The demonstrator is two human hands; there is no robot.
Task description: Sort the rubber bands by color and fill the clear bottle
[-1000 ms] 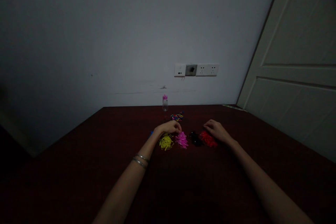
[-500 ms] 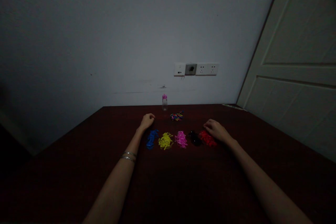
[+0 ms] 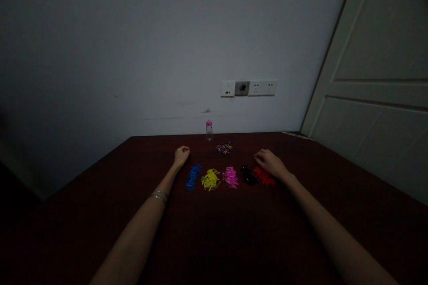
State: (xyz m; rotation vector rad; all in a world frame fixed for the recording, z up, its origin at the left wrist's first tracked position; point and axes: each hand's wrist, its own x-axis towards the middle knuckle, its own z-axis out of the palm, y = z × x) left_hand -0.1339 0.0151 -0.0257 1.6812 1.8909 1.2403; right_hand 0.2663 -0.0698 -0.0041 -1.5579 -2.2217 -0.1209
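My left hand [image 3: 182, 156] rests on the dark red table with its fingers curled, up and left of the blue pile [image 3: 193, 177]; what it holds, if anything, is too small to make out. Just above the red pile [image 3: 264, 176] is my right hand [image 3: 270, 162], its fingers bent together and their tips dim. Between the blue and red piles lie a yellow pile [image 3: 210, 180], a pink pile [image 3: 230, 177] and a black pile [image 3: 248, 175] of small thin pieces. A mixed-colour pile [image 3: 224, 147] sits farther back.
A clear bottle with a pink top [image 3: 209, 131] stands near the back edge of the table [image 3: 160, 142]. Behind are a wall with sockets [image 3: 262, 88] and, at the right, a pale panelled door [image 3: 374, 133].
My left hand has shifted left, away from the blue pile. My right hand has moved slightly left and up above the red pile. The piles look the same.
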